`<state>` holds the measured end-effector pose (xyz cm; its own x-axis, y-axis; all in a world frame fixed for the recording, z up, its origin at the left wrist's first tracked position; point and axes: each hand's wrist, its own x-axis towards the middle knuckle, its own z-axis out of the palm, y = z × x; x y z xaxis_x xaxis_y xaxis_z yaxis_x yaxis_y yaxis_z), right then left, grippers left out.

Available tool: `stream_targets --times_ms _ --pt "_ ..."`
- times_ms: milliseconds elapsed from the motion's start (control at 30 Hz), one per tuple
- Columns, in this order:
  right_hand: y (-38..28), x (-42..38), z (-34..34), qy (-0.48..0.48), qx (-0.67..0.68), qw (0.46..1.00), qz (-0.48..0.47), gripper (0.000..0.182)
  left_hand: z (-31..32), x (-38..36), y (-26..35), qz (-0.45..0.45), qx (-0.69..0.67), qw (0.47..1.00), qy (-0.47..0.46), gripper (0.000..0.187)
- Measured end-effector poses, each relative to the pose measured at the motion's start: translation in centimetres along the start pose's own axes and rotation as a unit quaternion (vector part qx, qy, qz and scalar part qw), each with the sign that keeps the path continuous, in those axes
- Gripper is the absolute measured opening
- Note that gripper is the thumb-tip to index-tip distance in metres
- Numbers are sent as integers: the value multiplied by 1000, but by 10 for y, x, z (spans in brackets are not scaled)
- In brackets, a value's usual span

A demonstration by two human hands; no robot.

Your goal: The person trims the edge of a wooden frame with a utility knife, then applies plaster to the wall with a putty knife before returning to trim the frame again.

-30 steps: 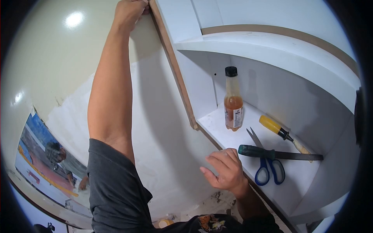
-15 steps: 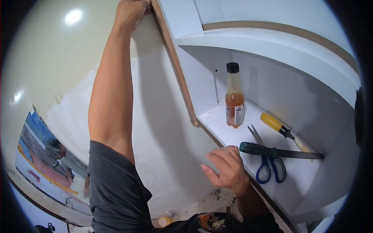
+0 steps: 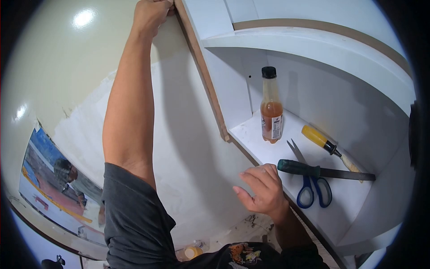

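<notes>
My left hand (image 3: pixel 153 17) is raised at the top edge of the view, its fingers curled against the upper part of a thin brown wooden strip (image 3: pixel 202 71). Whatever those fingers may hold is hidden. The strip runs down along the white cabinet's side edge. Lower down, my right hand (image 3: pixel 264 189) hovers by the front edge of the shelf (image 3: pixel 244 130), thumb apart, fingers loosely bent, with nothing visible in it. Close to its fingertips lies a file with a dark green handle (image 3: pixel 299 167), resting across blue-handled scissors (image 3: pixel 306 190).
On the shelf stands a black-capped bottle (image 3: pixel 271 116) of orange-brown liquid. A yellow-handled tool (image 3: pixel 316 135) lies behind the file. A curved white panel (image 3: pixel 313 47) overhangs the shelf. At left, a picture (image 3: pixel 53 179) is on the wall. Below sits a yellow-lidded container (image 3: pixel 191 253).
The view has shifted slightly, so the shelf's contents appear a little higher. Both hands keep nearly the same pose and place.
</notes>
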<state>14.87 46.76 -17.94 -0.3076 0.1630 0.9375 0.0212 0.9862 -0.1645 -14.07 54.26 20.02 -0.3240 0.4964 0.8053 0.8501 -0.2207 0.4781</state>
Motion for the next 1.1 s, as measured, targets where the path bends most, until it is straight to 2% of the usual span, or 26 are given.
stream_targets --times_ms 300,400,1100 --pt "-1 2 -1 2 11 1000 -4 34 3 -12 0 -2 -20 1000 7 27" --pt "-1 2 -1 4 13 1000 -6 34 6 -29 20 -11 -15 999 36 23" --pt "0 2 0 4 15 1000 -11 35 12 -34 7 6 -26 999 38 24"
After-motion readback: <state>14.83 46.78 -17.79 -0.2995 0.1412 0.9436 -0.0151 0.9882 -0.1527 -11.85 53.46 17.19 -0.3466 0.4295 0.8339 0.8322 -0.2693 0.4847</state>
